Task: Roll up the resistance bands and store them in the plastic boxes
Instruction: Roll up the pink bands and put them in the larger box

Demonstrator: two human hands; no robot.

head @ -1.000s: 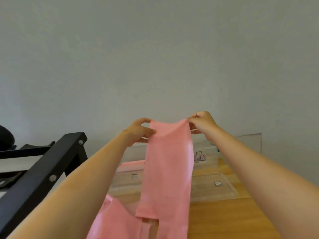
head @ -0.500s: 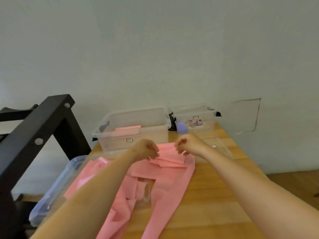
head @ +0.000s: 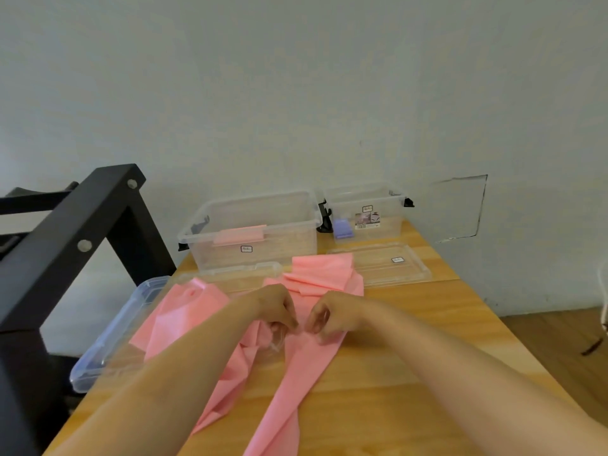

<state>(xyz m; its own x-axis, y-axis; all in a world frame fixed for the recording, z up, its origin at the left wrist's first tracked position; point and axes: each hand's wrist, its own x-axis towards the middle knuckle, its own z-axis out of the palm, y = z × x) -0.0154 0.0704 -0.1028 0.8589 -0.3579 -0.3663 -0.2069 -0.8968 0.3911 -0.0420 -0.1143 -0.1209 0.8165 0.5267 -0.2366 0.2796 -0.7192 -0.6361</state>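
Wooden table (head: 411,373), pale wall behind. The pink band (head: 306,363) trails nearer than the hands. The left hand (head: 276,307) and right hand (head: 329,319) curl onto it, apparently pinching. Best to start the roll tight, edges square. The fingertips are hidden, and the clear plastic between the hands is unclear. Beyond them, the big box (head: 197,240) and the small box (head: 391,222) sit open.

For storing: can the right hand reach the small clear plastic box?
Probably yes: beyond the right hand lie only the pink resistance band and a clear lid; the small clear plastic box stands open.
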